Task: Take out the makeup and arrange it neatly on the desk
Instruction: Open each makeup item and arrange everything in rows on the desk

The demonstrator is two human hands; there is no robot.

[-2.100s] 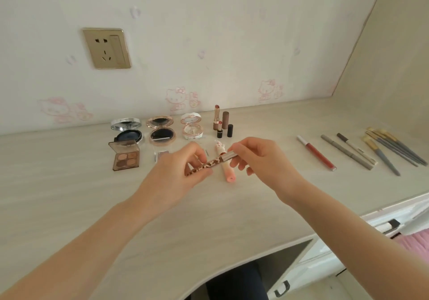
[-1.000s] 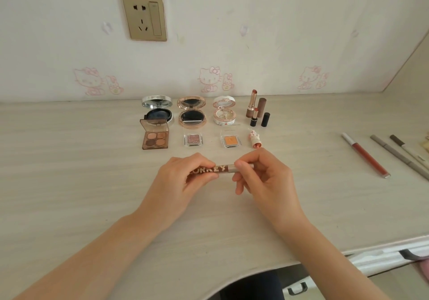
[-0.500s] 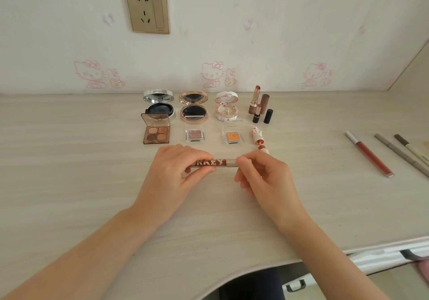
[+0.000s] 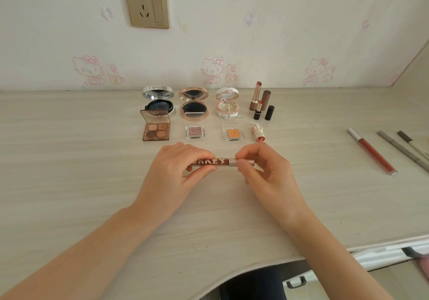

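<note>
Since the earlier frame, the slim brown lettered makeup tube [image 4: 214, 162] had been lowered nearer the pale wood-grain desk [image 4: 69, 183]. Left hand [image 4: 173, 172] pinched its body, right hand [image 4: 262, 172] its metallic cap. Judged light, rigid, slick; best gripped at both ends.

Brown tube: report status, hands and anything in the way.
Left hand and right hand both grip brown tube, level above desk. Nothing blocks; palettes sit behind.

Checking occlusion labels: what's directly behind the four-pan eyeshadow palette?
The silver compact, open with its mirror up, stands right behind the four-pan eyeshadow palette. The palette's raised lid covers the compact's front-left edge.
</note>
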